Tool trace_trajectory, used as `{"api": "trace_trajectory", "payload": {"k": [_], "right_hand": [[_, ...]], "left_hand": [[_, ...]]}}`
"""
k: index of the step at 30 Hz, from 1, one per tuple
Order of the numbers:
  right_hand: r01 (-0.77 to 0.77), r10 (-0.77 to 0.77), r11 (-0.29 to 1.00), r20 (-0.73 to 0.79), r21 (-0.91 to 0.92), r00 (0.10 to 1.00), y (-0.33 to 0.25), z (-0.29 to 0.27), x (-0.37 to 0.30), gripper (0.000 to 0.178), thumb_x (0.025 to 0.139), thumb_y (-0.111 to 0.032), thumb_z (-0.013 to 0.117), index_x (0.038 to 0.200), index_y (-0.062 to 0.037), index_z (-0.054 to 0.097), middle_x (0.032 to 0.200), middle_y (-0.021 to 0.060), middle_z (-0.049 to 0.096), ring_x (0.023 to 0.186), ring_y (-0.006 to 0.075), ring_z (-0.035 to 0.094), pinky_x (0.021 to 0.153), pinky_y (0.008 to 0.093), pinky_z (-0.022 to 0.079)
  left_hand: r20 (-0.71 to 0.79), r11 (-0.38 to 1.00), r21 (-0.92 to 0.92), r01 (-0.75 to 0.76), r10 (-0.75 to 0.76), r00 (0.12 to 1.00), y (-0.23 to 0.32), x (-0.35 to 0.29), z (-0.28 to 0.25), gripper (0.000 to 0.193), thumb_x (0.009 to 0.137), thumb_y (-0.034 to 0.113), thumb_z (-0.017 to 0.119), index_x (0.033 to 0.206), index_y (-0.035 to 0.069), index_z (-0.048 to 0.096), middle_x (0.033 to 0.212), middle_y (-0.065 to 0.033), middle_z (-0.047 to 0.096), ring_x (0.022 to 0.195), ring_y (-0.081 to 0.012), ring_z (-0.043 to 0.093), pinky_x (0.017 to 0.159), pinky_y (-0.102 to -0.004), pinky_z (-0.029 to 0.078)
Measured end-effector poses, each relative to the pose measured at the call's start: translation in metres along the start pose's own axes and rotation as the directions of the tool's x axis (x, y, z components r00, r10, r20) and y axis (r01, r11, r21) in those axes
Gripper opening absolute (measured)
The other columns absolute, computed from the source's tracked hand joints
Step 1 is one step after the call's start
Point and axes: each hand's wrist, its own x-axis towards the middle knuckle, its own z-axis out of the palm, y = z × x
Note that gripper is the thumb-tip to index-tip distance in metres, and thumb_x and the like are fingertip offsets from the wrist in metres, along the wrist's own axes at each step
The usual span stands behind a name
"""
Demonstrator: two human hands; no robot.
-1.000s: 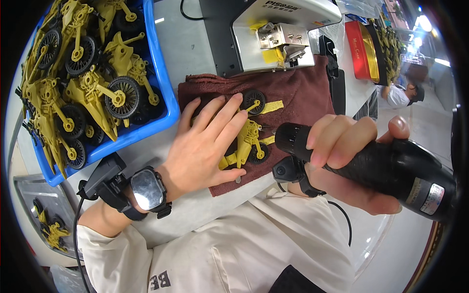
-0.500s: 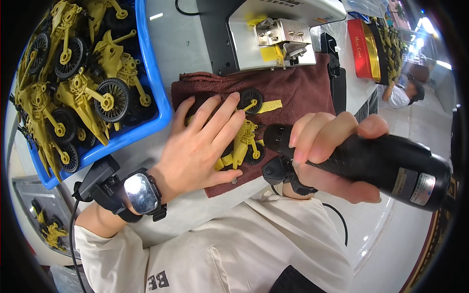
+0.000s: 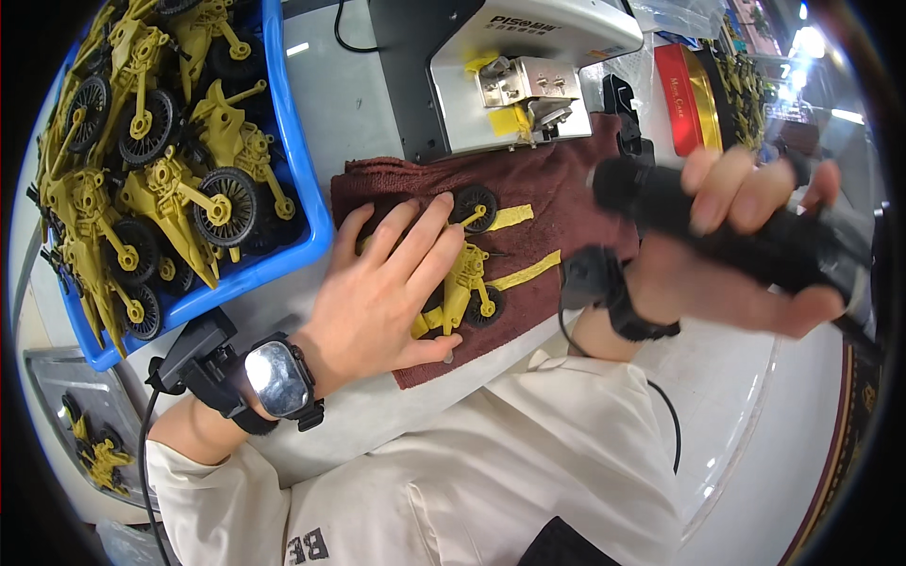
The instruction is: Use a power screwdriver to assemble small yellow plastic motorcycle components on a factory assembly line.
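Observation:
My left hand [image 3: 377,283] lies flat with fingers spread over a yellow toy motorcycle [image 3: 462,280], holding it down on a dark red cloth [image 3: 557,193]. Its black wheels and part of its frame show past my fingertips; the rest is hidden under my palm. My right hand [image 3: 746,226], raised at the right and blurred, grips a black electric screwdriver [image 3: 651,193] whose front end points left. This tool is held up off the cloth, apart from the toy. Two yellow strips [image 3: 528,272] lie on the cloth beside the toy.
A blue bin [image 3: 307,203] piled with yellow toy motorcycles [image 3: 160,189] stands at the left. Behind the cloth sits a silver and dark grey bench machine [image 3: 472,57]. A red box [image 3: 681,99] is at the far right. A tray [image 3: 52,373] with toy parts lies lower left.
My right hand has moved the screwdriver up and to the right, away from the toy motorcycle, uncovering the second yellow strip. My left hand stays on the toy.

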Motion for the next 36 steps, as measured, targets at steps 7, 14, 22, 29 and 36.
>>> {"api": "trace_trajectory", "payload": {"k": [7, 14, 22, 29, 36], "right_hand": [[-0.042, 0.041, 0.992, -0.009, -0.121, 0.999, 0.032, 0.006, 0.026, 0.077, 0.075, -0.076, 0.041, 0.112, -0.0096, 0.049, 0.067, 0.0067, 0.053, 0.051, 0.0191, 0.049, 0.056, 0.0354, 0.04], [-0.095, 0.068, 0.993, 0.342, 0.065, 0.937, -0.007, 0.03, -0.032, 0.083, 0.081, -0.061, 0.053, 0.135, -0.0036, 0.028, 0.076, 0.0103, 0.051, 0.056, 0.0217, 0.051, 0.058, 0.0354, 0.042], [-0.085, 0.043, 0.99, 0.341, 0.109, 0.939, 0.02, 0.03, -0.049, 0.086, 0.079, -0.064, 0.054, 0.132, -0.0039, 0.025, 0.075, 0.0111, 0.053, 0.058, 0.0238, 0.055, 0.06, 0.0393, 0.045], [-0.119, 0.112, 0.993, 0.258, 0.015, 0.96, 0.036, 0.035, -0.06, 0.081, 0.078, -0.062, 0.057, 0.127, -0.004, 0.028, 0.077, 0.012, 0.055, 0.06, 0.0244, 0.056, 0.061, 0.0392, 0.046], [-0.121, 0.087, 0.987, 0.28, 0.105, 0.956, 0.016, 0.029, -0.045, 0.075, 0.078, -0.059, 0.06, 0.123, -0.0049, 0.033, 0.075, 0.0106, 0.056, 0.059, 0.0234, 0.057, 0.06, 0.0385, 0.047]], "left_hand": [[-0.032, 0.998, -0.058, -0.012, 0.01, 0.999, -0.003, -0.004, -0.002, 0.097, 0.056, 0.044, 0.078, 0.132, 0.003, 0.033, 0.14, -0.0178, 0.033, 0.124, -0.0355, 0.035, 0.101, -0.0529, 0.025], [-0.039, 0.993, -0.121, -0.012, 0.008, 0.999, -0.001, -0.003, 0.001, 0.101, 0.055, 0.043, 0.079, 0.133, 0.001, 0.03, 0.139, -0.0183, 0.033, 0.125, -0.0365, 0.034, 0.103, -0.0511, 0.024], [-0.06, 0.993, -0.12, 0.0, -0.007, 0.998, -0.004, -0.005, 0.003, 0.1, 0.054, 0.042, 0.079, 0.133, 0.002, 0.032, 0.138, -0.0186, 0.034, 0.126, -0.0365, 0.032, 0.104, -0.0508, 0.023], [-0.041, 0.997, -0.076, -0.007, 0.004, 0.999, 0.0, -0.002, -0.003, 0.093, 0.057, 0.042, 0.078, 0.13, 0.002, 0.036, 0.133, -0.0185, 0.037, 0.123, -0.0333, 0.034, 0.103, -0.0481, 0.025], [-0.025, 0.999, -0.043, -0.017, 0.016, 1.0, -0.004, -0.001, -0.003, 0.093, 0.058, 0.046, 0.076, 0.131, 0.004, 0.036, 0.134, -0.019, 0.036, 0.124, -0.0346, 0.033, 0.103, -0.05, 0.024]]}}
